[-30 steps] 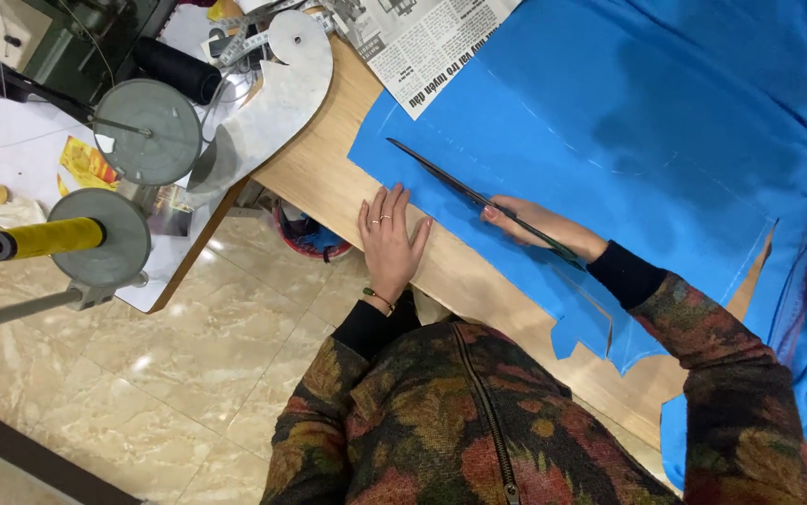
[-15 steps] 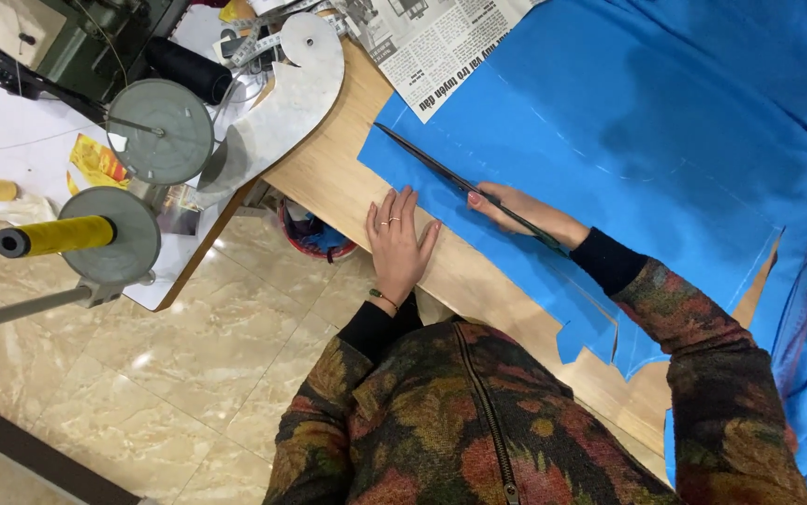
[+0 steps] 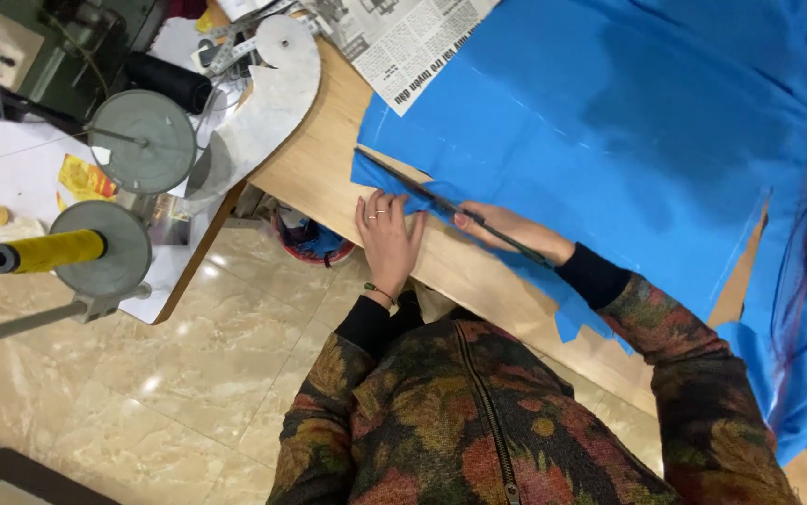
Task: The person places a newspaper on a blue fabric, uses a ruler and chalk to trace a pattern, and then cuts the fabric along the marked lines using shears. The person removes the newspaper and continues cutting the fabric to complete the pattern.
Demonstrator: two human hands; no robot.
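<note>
Your right hand, clamped on the scissors, had advanced toward ten o'clock along the cloth; your left hand pressed flat, fingers spread.

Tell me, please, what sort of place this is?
Probably a tailoring or sewing workshop: blue cloth lies spread on a wooden table, the right hand holds long scissors, and a yellow thread spool stands nearby.

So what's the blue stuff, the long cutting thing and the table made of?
The blue sheet looks like soft matte cloth: it creases and drapes off the edge. The scissors look like dark metal, thin and straight, held in the right hand. The table seems smooth pale wood, with faint grain.
</note>
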